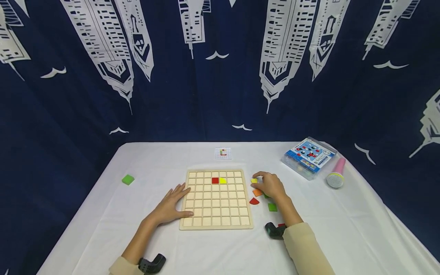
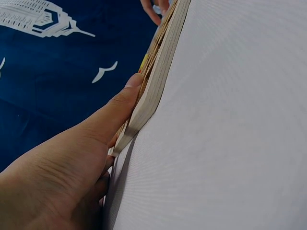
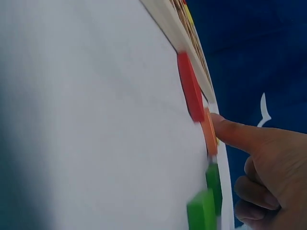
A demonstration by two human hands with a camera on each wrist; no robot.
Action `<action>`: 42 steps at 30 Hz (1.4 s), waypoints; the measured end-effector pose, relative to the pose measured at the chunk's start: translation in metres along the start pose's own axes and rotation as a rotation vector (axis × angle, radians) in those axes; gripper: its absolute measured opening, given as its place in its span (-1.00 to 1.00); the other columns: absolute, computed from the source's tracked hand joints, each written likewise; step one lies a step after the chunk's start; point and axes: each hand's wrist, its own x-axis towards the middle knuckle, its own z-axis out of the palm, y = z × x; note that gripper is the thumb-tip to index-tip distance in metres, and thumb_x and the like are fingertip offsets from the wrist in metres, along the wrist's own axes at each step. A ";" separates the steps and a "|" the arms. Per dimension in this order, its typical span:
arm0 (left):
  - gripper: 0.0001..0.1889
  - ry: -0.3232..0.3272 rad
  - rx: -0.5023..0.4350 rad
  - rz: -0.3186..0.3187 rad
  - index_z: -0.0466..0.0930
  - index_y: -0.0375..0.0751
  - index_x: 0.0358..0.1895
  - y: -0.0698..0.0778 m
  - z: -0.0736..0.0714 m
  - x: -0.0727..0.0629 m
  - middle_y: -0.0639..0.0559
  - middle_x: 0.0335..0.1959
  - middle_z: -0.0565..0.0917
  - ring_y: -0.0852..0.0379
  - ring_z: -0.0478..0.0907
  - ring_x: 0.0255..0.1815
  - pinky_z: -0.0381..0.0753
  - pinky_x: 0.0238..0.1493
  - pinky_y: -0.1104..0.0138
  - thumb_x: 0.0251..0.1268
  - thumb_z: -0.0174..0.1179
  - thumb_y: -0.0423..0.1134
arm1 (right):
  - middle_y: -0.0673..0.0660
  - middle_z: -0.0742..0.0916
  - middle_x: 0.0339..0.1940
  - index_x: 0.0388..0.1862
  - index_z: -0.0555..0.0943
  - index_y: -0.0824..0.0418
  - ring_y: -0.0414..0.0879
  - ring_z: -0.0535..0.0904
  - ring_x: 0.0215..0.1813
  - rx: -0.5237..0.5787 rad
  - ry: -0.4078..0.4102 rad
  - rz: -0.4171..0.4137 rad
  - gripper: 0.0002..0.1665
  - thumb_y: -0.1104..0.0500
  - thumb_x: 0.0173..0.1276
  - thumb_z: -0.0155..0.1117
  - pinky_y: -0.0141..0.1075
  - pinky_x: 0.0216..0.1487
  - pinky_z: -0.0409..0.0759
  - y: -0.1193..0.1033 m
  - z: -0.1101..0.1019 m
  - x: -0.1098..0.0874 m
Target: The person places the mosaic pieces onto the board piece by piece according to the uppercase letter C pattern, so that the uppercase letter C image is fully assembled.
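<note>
A wooden grid board lies flat on the table. Within its upper rows sit a red square block and a yellow block with a slanted side, side by side. My left hand rests on the board's left edge, fingers spread and thumb over the rim. To the right of the board, my right hand pinches a second yellow block between thumb and index finger, low at the tabletop. Just below that hand lie an orange block and a red quarter-round block.
Green blocks lie beside the right forearm, one partly hidden; another red piece shows by the wrist camera. One green block sits far left. A pattern card, plastic box and pink toy microphone are at the back.
</note>
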 end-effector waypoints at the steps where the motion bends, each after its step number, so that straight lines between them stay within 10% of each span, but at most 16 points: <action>1: -0.02 -0.005 0.004 -0.002 0.24 -0.16 0.36 0.000 0.000 0.000 -0.10 0.44 0.06 -0.06 -0.12 0.45 -0.21 0.42 0.06 -0.15 0.30 0.31 | 0.16 0.66 -0.37 -0.06 0.65 0.11 -0.04 0.49 -0.40 -0.010 0.013 0.015 -0.56 -0.01 0.07 0.44 -0.22 -0.50 0.47 0.001 -0.001 0.000; 26: -0.02 0.010 0.005 0.001 0.25 -0.16 0.35 -0.001 0.001 0.000 -0.10 0.44 0.07 -0.07 -0.10 0.45 -0.20 0.41 0.04 -0.16 0.31 0.31 | 0.07 0.46 -0.60 -0.06 0.64 0.19 -0.09 0.32 -0.53 0.030 -0.009 0.008 -0.66 0.14 0.18 0.36 -0.33 -0.58 0.25 0.010 -0.005 0.013; 42: -0.02 0.006 0.003 0.001 0.25 -0.14 0.36 -0.001 0.000 -0.001 -0.08 0.44 0.06 -0.07 -0.11 0.45 -0.21 0.41 0.03 -0.16 0.30 0.32 | -0.06 0.36 -0.76 -0.05 0.64 0.13 -0.24 0.09 -0.71 0.162 -0.011 -0.278 -0.65 0.06 0.18 0.34 -0.44 -0.70 0.11 -0.111 0.041 0.016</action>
